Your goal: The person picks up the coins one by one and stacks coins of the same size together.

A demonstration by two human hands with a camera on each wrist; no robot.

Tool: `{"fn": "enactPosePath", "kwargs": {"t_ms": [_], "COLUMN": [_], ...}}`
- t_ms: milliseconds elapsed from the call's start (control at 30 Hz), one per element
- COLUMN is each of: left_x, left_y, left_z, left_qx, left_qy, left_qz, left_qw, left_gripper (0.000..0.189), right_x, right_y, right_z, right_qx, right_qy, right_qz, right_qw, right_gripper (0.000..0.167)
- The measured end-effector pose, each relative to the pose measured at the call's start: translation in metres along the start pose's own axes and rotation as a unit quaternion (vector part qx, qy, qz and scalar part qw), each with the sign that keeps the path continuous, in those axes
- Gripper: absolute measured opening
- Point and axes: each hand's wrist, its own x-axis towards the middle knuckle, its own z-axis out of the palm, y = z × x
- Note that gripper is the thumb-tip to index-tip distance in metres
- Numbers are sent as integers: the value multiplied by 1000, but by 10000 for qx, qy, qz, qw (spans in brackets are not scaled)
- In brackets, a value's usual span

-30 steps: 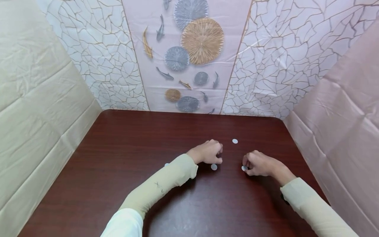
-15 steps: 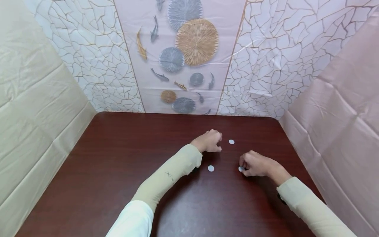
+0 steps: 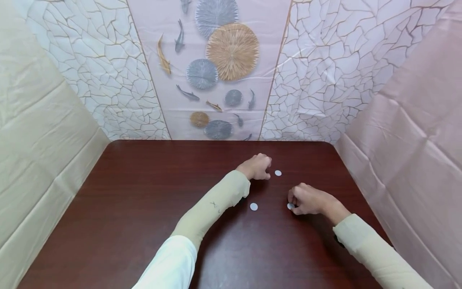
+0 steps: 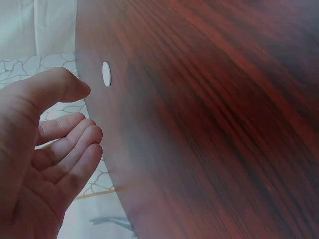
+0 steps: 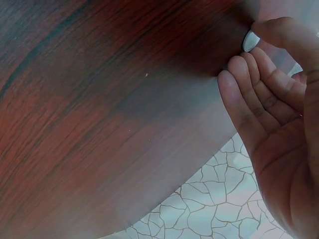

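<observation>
Three small white discs lie on the dark wood table [image 3: 144, 200] in the head view. My left hand [image 3: 257, 166] hovers just left of the farthest disc [image 3: 278, 173], its fingers loosely bent and holding nothing. The left wrist view shows that same disc [image 4: 106, 73] beyond the thumb tip, apart from the hand [image 4: 55, 144]. Nearer to me, another disc [image 3: 254, 206] lies flat by the left forearm. With thumb and fingertips my right hand [image 3: 310, 199] pinches a third disc [image 3: 290, 206] at the tabletop; in the right wrist view this disc [image 5: 250, 41] shows between thumb and index finger.
A patterned cloth backdrop [image 3: 231, 100] rises behind the table's far edge. Plain cloth walls stand along both sides, the left wall [image 3: 36, 140] pale and the right wall [image 3: 408, 140] pinkish.
My left hand has moved away from the nearer disc, farther across the table to beside the farthest one. The right hand stays at its disc. The head view has shifted slightly.
</observation>
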Motion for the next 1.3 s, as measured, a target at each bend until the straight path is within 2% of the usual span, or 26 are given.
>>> {"fn": "enactPosePath", "kwargs": {"t_ms": [133, 267, 533, 733, 1000, 1300], "left_x": [12, 24, 37, 39, 44, 51], "left_y": [1, 9, 21, 22, 24, 22], "left_z": [5, 14, 25, 23, 16, 17], "left_qx": [77, 217, 324, 330, 555, 485], "left_qy": [24, -67, -244, -374, -249, -384], "left_qz": [47, 115, 44, -72, 214, 196], "left_qw": [10000, 9997, 9992, 9987, 9979, 9979], "left_gripper": [35, 27, 18, 17, 11, 11], "right_x": [1, 0, -5, -4, -1, 0], "right_y": [-1, 1, 0, 0, 0, 0], "right_z": [0, 3, 7, 6, 1, 1], "right_qx": [19, 66, 116, 135, 48, 199], "right_qy": [50, 107, 129, 136, 165, -15], "right_qz": [-52, -88, -96, -133, -119, 94], "right_qw": [10000, 9999, 9998, 9997, 9998, 9998], "right_gripper": [10, 10, 9, 8, 9, 11]}}
